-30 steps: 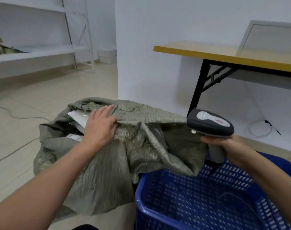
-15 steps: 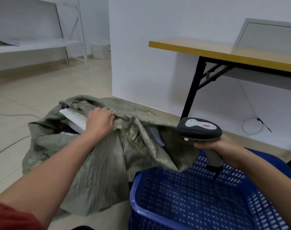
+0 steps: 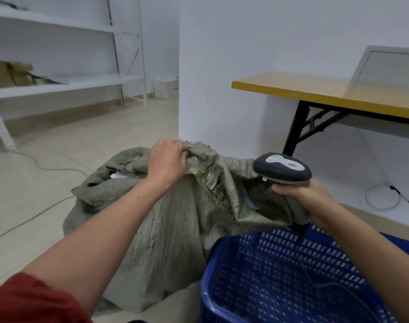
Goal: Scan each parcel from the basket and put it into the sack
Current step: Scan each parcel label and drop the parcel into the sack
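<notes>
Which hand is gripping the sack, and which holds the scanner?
The left hand bunches the green sack at its rim. The right hand is wrapped around the scanner handle, above the blue basket.

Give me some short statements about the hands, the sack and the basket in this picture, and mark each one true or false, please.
1. The left hand grips the rim of the green sack. True.
2. The right hand holds a parcel. False: it holds the scanner by its handle.
3. The visible part of the blue basket shows no parcels. True.
4. The sack lies on the yellow table. False: it stands on the floor, beside the basket.
5. The scanner has a cord hanging into the basket. True.
</notes>
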